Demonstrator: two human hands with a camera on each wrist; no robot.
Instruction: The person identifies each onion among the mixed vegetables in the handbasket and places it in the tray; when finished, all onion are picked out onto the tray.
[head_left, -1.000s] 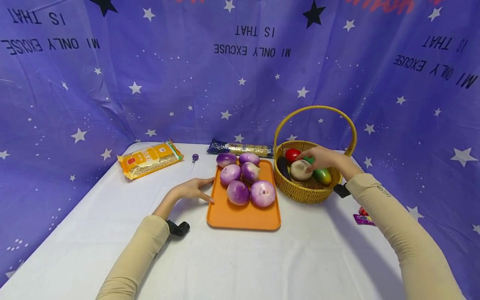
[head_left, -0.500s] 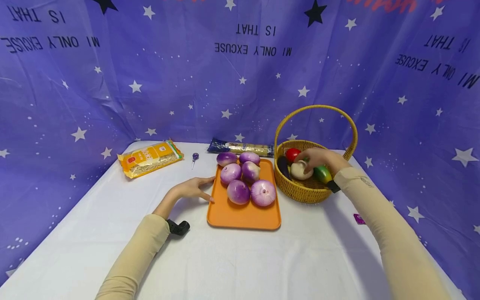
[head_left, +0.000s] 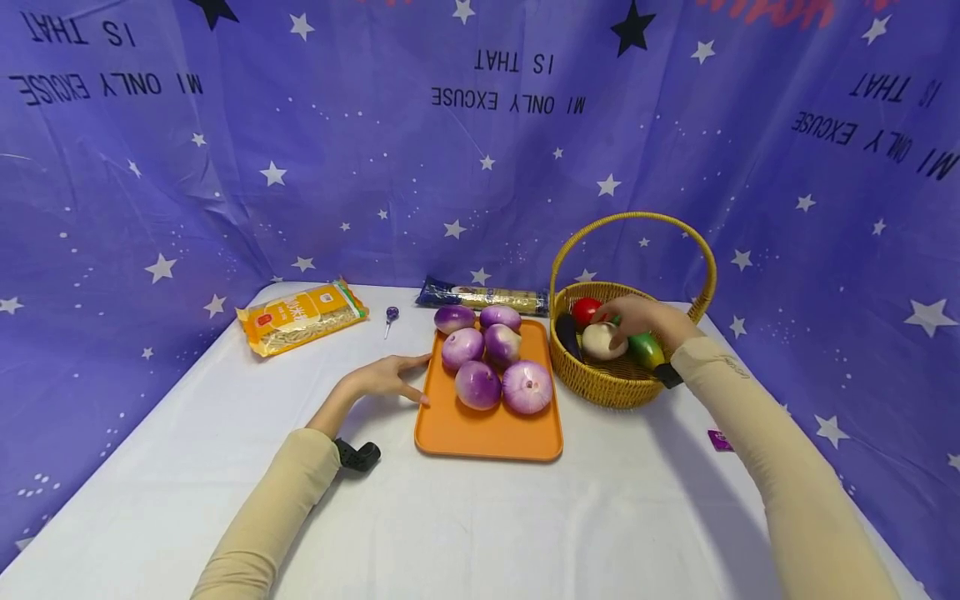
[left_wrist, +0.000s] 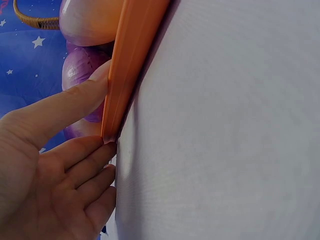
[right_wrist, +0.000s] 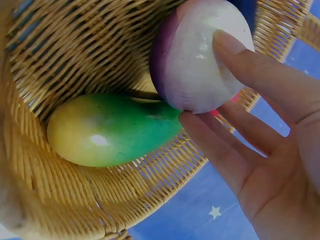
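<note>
Several purple onions (head_left: 478,385) sit on an orange tray (head_left: 487,437). My left hand (head_left: 381,377) touches the tray's left edge. Its thumb lies on the rim and its fingers stretch beside it, as the left wrist view shows. Inside the wicker basket (head_left: 607,387), my right hand (head_left: 637,317) grips a round white-and-purple vegetable (right_wrist: 200,60), thumb on one side and fingers on the other. Around it lie a dark eggplant (head_left: 567,335), a red tomato (head_left: 586,312) and a green-yellow vegetable (right_wrist: 110,131). Part of the basket's contents is hidden by the right hand.
Behind the tray lies a long pack of pasta (head_left: 483,296). A yellow noodle packet (head_left: 303,318) and a purple lollipop (head_left: 392,315) lie to the left. The basket's tall handle (head_left: 633,216) arches overhead. Near the right sleeve is a small purple packet (head_left: 720,440).
My right forearm has shifted left over the basket, and the right hand has closed in on the white-and-purple vegetable. The left hand stays at the tray's edge.
</note>
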